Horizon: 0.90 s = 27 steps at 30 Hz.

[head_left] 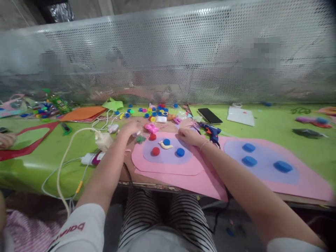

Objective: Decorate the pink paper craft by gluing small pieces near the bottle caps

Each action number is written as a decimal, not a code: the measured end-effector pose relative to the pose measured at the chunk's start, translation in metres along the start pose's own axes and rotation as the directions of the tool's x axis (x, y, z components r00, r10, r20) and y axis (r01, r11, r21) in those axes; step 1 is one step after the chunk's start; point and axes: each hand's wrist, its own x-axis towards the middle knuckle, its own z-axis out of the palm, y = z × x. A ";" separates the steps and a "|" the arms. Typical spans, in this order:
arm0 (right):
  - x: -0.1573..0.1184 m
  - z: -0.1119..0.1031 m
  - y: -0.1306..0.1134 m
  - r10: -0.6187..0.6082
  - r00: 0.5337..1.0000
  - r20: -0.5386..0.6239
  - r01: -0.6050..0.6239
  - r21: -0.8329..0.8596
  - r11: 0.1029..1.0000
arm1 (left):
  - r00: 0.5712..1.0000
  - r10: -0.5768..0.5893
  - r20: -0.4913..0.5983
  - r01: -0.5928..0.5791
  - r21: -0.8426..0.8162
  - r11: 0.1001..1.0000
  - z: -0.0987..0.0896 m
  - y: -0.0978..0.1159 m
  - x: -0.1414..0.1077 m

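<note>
A pink sheet (pixel 141 164) with a lilac shape (pixel 173 158) lies in front of me. On it are red caps (pixel 155 151), blue caps (pixel 180 152) and a curved cream piece (pixel 166 145). My left hand (pixel 130 128) is beyond the sheet's left corner, near a pink lump (pixel 151 128) and a green bit (pixel 140 139); its fingers are blurred and what they touch is unclear. My right hand (pixel 188 135) rests at the sheet's upper right edge, its fingers curled together; anything under them is hidden.
A glue gun (pixel 213 131) and a phone (pixel 210 116) lie behind my right hand. Farther right is a second pink sheet (pixel 312 182) with blue caps. Cables and a white plug (pixel 103 141) are at left. Another person's hand (pixel 7 140) is at the far left.
</note>
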 end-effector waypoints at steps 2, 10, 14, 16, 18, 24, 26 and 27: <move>-0.003 -0.004 0.004 -0.016 1.000 0.010 0.015 0.069 0.998 | 0.999 0.010 0.047 -0.011 0.019 1.000 0.006 -0.001 0.001; -0.013 -0.019 0.015 -0.043 0.999 -0.024 0.045 0.093 0.995 | 0.994 0.073 0.084 -0.083 0.132 0.988 0.014 0.005 0.002; -0.014 -0.025 0.019 0.082 0.976 -0.200 -0.071 0.064 0.995 | 0.998 0.070 0.009 -0.070 0.119 0.990 0.018 0.006 0.004; -0.014 -0.027 0.025 0.127 0.951 -0.281 -0.106 0.087 0.991 | 0.998 0.053 -0.015 -0.051 0.109 0.993 0.018 0.007 0.004; -0.014 -0.027 0.034 0.159 0.929 -0.334 -0.133 0.099 0.986 | 0.999 0.027 -0.030 -0.024 0.099 0.995 0.017 0.008 0.002; -0.013 -0.023 0.050 0.154 0.903 -0.401 -0.120 0.108 0.987 | 0.966 0.014 -0.256 0.007 0.082 0.997 0.011 0.014 -0.007; -0.013 -0.023 0.047 0.103 0.897 -0.430 -0.059 0.115 0.992 | 0.943 -0.011 -0.333 0.043 0.088 0.995 0.008 0.016 -0.009; -0.013 -0.023 0.044 0.076 0.892 -0.445 -0.024 0.121 0.992 | 0.932 -0.024 -0.361 0.058 0.084 0.995 0.006 0.016 -0.010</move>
